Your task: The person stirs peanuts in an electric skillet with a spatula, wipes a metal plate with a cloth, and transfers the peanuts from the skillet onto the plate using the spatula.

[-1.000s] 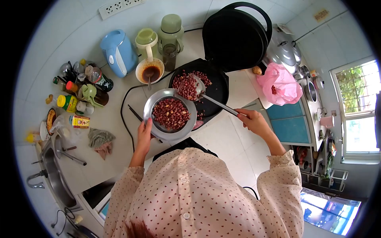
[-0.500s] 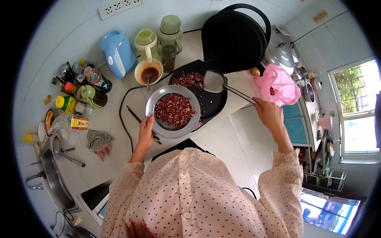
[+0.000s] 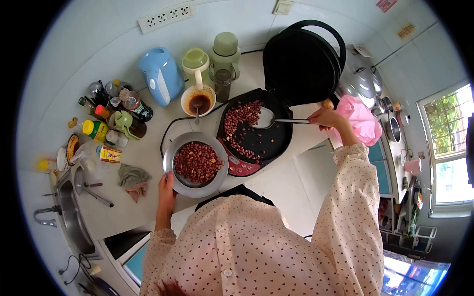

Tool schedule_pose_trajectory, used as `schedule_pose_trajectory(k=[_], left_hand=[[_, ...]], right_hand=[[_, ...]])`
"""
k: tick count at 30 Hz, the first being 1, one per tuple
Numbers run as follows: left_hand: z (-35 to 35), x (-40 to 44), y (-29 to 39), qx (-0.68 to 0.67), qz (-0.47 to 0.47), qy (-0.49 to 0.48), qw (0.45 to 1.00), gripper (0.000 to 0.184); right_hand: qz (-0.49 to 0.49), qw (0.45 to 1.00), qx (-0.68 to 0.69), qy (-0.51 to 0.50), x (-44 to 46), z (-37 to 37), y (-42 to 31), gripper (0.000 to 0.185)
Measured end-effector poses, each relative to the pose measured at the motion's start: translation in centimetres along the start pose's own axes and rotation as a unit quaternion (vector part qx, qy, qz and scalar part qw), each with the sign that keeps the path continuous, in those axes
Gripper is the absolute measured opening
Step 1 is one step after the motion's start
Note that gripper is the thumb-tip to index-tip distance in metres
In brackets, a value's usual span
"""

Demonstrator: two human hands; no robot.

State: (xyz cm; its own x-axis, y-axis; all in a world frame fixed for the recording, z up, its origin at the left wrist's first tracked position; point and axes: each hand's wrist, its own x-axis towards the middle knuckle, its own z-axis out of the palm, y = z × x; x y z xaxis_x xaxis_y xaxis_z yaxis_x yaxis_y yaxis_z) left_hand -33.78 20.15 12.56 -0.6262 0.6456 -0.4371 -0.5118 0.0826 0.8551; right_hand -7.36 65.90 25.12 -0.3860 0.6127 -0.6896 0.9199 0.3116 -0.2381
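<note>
My left grip [image 3: 167, 191] pinches the near rim of a metal bowl [image 3: 197, 191], thumb over its edge; my right grip [image 3: 326, 119] is wrapped around the handle of a spatula [image 3: 265, 118]. Half a second ago the bowl overlapped the black pan [image 3: 276, 143] and the spatula's blade hung over it with its back up. Now I have drawn the bowl toward my left, which bares the red control panel [image 3: 239, 165], and the blade has turned and dropped into the pan, ahead of my right knuckles, at the edge of the loose peanuts [image 3: 238, 118]. I judge that load delivered: the bowled peanuts [image 3: 197, 164] heap just beyond my left thumb, while a good many remain in the pan, between my two grips. A pink bag [image 3: 363, 118] sits just past my right wrist.
</note>
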Motion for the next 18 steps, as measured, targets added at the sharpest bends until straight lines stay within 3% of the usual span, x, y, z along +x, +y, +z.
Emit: schedule_pose_trajectory(k=[10, 18], left_hand=[[0.2, -0.3, -0.2, 0.002, -0.006, 0.016, 1.0, 0.038], [0.7, 0.1, 0.0, 0.026, 0.003, 0.017, 1.0, 0.036]], right_hand=[[-0.055, 0.996, 0.073, 0.023, 1.7, 4.9, -2.6, 0.025], [-0.04, 0.988, 0.145, 0.03, 1.8, 9.6, -1.8, 0.028]])
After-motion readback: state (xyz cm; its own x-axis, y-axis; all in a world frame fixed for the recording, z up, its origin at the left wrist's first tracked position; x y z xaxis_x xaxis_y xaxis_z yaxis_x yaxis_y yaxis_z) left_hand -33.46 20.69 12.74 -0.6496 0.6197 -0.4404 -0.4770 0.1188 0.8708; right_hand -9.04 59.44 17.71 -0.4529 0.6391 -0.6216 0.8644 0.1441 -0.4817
